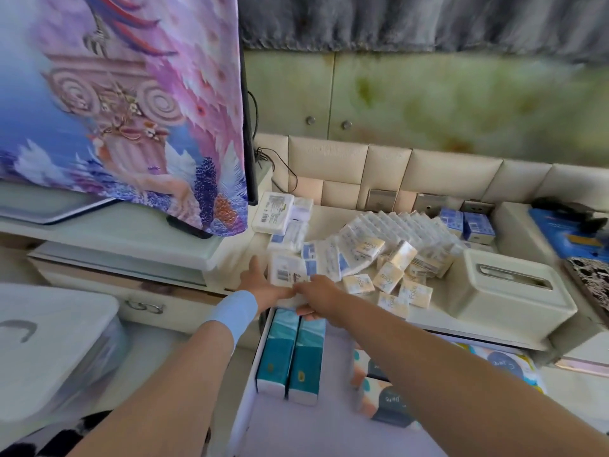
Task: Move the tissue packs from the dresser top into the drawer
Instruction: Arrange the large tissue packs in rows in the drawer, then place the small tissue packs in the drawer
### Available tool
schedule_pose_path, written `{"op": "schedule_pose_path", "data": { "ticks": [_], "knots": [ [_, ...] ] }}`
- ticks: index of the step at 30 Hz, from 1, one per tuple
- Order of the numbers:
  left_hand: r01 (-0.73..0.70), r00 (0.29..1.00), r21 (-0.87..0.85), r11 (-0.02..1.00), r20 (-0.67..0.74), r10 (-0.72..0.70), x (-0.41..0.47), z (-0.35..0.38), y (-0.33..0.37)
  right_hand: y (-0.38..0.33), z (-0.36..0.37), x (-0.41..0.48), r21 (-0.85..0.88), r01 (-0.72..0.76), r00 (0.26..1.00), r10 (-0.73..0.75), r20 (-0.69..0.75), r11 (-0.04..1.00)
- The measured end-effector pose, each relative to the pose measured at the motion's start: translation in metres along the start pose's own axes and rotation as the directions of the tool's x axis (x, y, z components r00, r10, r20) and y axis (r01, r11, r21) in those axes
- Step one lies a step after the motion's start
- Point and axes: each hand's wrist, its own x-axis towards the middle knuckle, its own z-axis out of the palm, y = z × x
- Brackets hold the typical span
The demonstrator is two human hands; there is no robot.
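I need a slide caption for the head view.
Left hand and right hand hold a white tissue pack at the dresser edge, above the open drawer with two teal packs.

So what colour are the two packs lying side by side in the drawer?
Teal packs, lighter wave pattern on top; head view.

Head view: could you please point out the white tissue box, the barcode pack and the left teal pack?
white tissue box [494, 300]: head view, lid, just in front of the slot.
barcode pack [284, 274]: head view, on its barcode label.
left teal pack [275, 356]: head view, middle of its top face.
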Motion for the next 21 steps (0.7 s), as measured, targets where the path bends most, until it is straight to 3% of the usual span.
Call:
{"op": "schedule_pose_path", "data": {
  "ticks": [4, 8, 12, 17, 21],
  "knots": [
    [-0.043, 0.998, -0.065, 0.997, 0.045, 0.046, -0.020, 0.005, 0.019, 0.012, -0.021, -0.015, 0.066, 0.014, 1.000, -0.012, -0.026, 0.998],
    [0.121, 0.956, -0.415, 0.901, 0.293, 0.007, -0.039, 0.010, 0.031, 0.022, -0.056, -0.043, 0.108, 0.059, 0.996, -0.052, -0.070, 0.992],
    [0.231, 0.920, -0.596, 0.769, 0.392, 0.027, -0.063, 0.013, 0.047, 0.043, -0.091, -0.069, -0.004, 0.195, 0.978, -0.194, -0.080, 0.981],
    [0.278, 0.865, -0.540, 0.794, 0.501, 0.038, -0.086, 0.025, 0.062, 0.060, -0.119, -0.095, -0.201, 0.370, 0.905, -0.401, -0.143, 0.907],
    [0.249, 0.836, -0.415, 0.875, 0.548, 0.022, -0.096, 0.032, 0.072, 0.070, -0.139, -0.101, -0.219, 0.392, 0.880, -0.434, -0.192, 0.893]
  ]
}}
